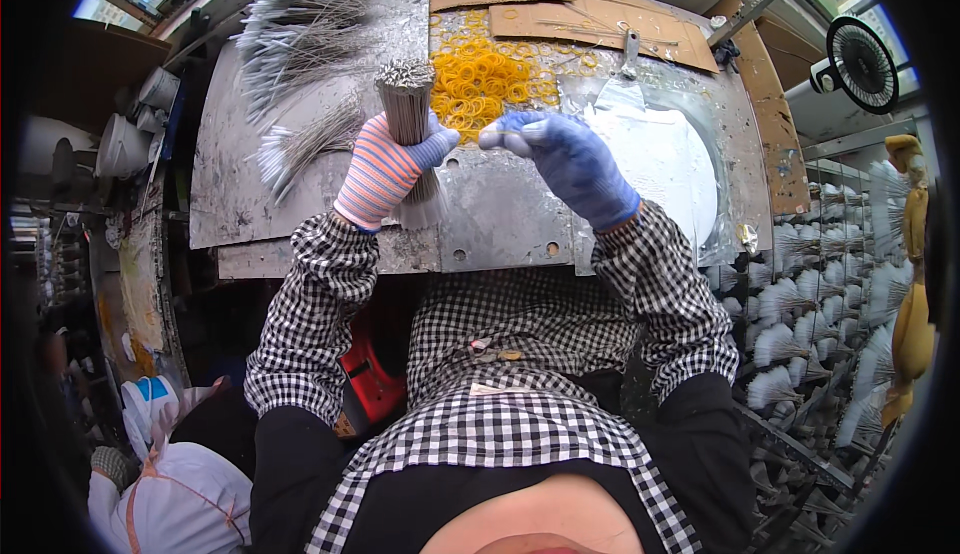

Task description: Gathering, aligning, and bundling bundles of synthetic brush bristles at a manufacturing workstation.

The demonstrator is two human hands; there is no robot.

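Observation:
My left hand (380, 172), in a striped glove with blue fingertips, is closed round an upright bundle of thin metal wire stems (408, 109). The wire ends point up, and pale bristly ends show below the fist. Just to the right, my right hand (585, 162) wears a blue-coated glove, with thumb and fingers pinched together. Whether something is between those fingertips I cannot make out. Right behind both hands lies a loose heap of yellow rubber bands (488, 72) on the metal-topped table (500, 209).
Bristle-tipped wire stems (300, 29) lie in piles at the far left. A scraper (624, 96) rests by a patch of white paste (660, 159) on the right. Cardboard (610, 29) covers the back, near a black fan (862, 64). Racks of white brushes (790, 304) stand at right.

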